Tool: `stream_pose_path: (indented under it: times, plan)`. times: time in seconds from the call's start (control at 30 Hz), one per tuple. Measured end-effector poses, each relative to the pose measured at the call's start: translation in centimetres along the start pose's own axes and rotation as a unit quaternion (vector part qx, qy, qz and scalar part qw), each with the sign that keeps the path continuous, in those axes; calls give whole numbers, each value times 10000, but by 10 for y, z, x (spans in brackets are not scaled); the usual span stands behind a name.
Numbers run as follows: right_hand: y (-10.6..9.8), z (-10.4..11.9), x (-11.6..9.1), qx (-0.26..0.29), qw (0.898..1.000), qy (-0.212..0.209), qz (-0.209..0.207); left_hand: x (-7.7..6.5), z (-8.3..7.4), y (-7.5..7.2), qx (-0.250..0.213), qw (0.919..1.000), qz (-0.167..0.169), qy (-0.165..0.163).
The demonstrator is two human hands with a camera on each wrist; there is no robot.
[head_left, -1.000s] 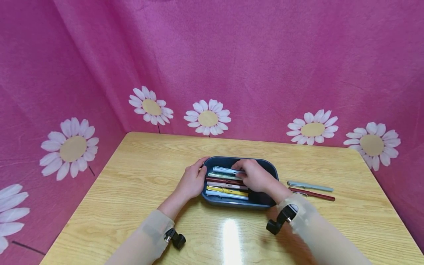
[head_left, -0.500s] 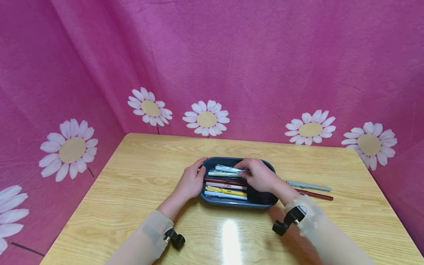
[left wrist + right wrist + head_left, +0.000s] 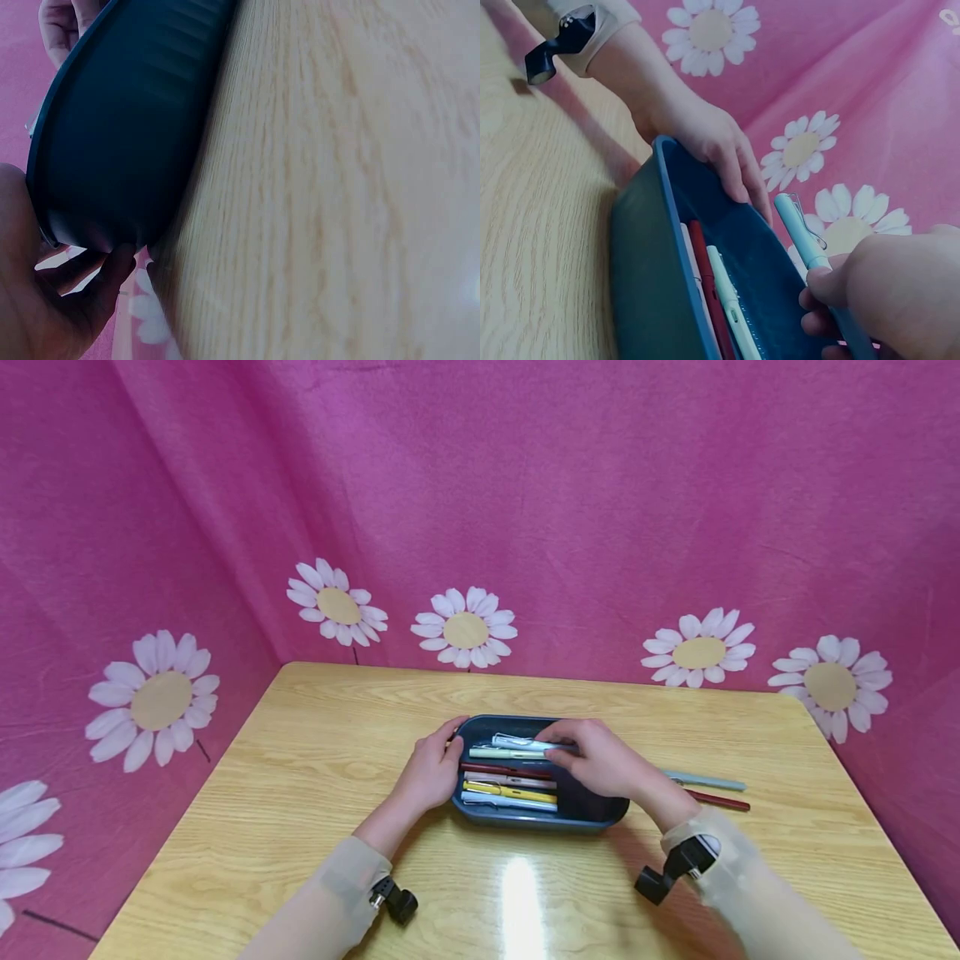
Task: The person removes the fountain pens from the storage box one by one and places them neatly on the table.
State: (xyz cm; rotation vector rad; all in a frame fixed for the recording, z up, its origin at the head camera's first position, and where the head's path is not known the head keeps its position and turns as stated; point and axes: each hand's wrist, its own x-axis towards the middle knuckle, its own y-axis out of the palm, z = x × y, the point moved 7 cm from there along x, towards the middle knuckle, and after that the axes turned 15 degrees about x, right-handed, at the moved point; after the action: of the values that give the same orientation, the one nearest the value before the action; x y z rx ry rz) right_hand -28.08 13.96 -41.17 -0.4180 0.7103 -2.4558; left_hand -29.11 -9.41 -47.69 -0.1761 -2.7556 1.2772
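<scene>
A dark blue oblong box (image 3: 540,821) stands on the table, several pens lying side by side in its left part. My left hand (image 3: 433,770) grips the box's left end, thumb at the rim and fingers against the outer wall. A light blue pen with a wire clip (image 3: 802,232) is pinched between the thumb and fingers of my right hand (image 3: 600,760), above the box's back part. Below it lie a pale green pen (image 3: 731,304), a dark red pen (image 3: 711,289), a pale pink pen (image 3: 525,782), a yellow pen (image 3: 517,792) and another light blue pen (image 3: 510,802).
Right of the box, a grey-blue pen (image 3: 712,780) and a dark red pen (image 3: 720,800) lie on the wooden table (image 3: 337,710), partly behind my right wrist. A pink curtain with daisies (image 3: 562,527) hangs behind and at the left.
My right hand has moved right, carrying the light blue pen up and away from the row. The pale green pen has shifted slightly towards the back. My left hand keeps its grip on the box.
</scene>
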Motion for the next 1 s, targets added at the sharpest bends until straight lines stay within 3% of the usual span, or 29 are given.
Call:
stream_pose_path:
  times: [0.6, 0.8, 1.0]
  plan:
    - [-20, 18, -26, 49, 9999, -152, -40, -1, 3, 1, -3, 10000, -16, -30]
    - [-29, 21, -41, 92, 9999, 38, -114, 0, 3, 1, 0, 10000, -27, -46]
    - [-44, 21, -59, -101, 9993, -105, -337, 1, 3, 2, 37, 10000, -20, -60]
